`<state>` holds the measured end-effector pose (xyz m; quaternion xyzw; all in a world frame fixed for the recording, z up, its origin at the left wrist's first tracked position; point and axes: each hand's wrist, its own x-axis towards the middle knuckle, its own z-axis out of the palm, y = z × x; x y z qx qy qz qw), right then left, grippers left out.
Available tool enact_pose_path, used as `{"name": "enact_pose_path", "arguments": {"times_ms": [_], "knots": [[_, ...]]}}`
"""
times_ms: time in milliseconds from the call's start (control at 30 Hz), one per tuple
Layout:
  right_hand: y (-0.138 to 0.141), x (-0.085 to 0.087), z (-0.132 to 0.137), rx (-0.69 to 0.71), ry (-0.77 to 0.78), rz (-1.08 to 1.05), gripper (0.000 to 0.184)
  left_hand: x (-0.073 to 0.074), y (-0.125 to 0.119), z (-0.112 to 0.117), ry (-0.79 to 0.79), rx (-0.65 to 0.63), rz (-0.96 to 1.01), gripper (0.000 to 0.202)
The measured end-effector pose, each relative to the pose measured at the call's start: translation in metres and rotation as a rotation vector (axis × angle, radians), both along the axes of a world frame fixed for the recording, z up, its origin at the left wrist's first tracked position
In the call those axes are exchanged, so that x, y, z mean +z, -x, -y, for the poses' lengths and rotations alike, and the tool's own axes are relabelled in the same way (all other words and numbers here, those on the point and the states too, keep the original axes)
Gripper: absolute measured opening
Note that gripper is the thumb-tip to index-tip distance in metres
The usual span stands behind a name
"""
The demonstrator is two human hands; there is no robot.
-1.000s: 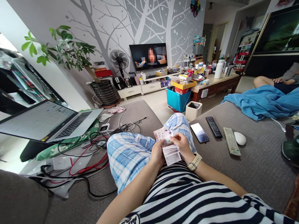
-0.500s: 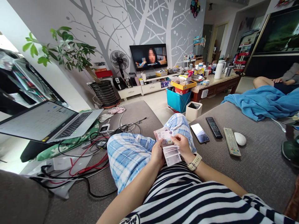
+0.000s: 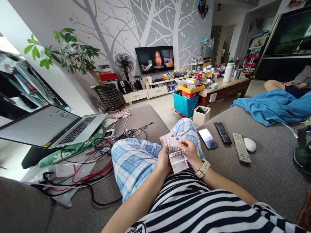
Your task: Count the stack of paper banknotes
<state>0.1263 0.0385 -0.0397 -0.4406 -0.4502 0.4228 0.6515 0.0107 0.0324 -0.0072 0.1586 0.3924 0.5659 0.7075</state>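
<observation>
My striped shirt (image 3: 184, 207) comes first, with a round patch (image 3: 139, 228) low down whose letters are partly cut off by the edge. Above it, over my lap, are the banknotes (image 3: 173, 144). My left hand (image 3: 164, 158) is closed on their left side, and my right hand (image 3: 190, 152), below a pale watch (image 3: 202, 169), pinches them from the right. The top note reads "5"; other notes fan out beneath, their print too small to read. To my right on the grey sofa (image 3: 225, 165) lie a phone (image 3: 208, 138), two remotes (image 3: 223, 132) and a white mouse (image 3: 249, 144). To my left is an open laptop (image 3: 55, 127), its screen text illegible. Farther off are a cluttered table (image 3: 228, 85), a television (image 3: 145, 59) and a wall clock (image 3: 203, 9) showing a 6.
</observation>
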Motion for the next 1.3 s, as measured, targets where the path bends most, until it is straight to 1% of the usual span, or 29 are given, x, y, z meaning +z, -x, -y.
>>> {"name": "enact_pose_path", "arguments": {"times_ms": [200,533,700,933,1300], "knots": [[0.000,0.002,0.001,0.000,0.007,0.025,0.032,-0.004,0.000,-0.001,-0.007,-0.001,0.013,0.023],[0.000,0.002,0.003,0.018,0.002,0.027,0.032,0.003,-0.001,0.003,0.006,-0.002,-0.015,0.026],[0.000,0.006,0.005,0.011,-0.004,0.002,0.032,0.000,-0.001,0.002,-0.002,0.002,-0.012,0.025],[0.001,0.011,0.008,0.016,0.004,0.031,0.032,-0.001,-0.001,0.002,0.011,0.001,-0.011,0.026],[0.000,0.013,0.009,0.029,0.010,0.018,0.031,-0.004,0.000,-0.001,0.006,-0.008,0.000,0.026]]}}
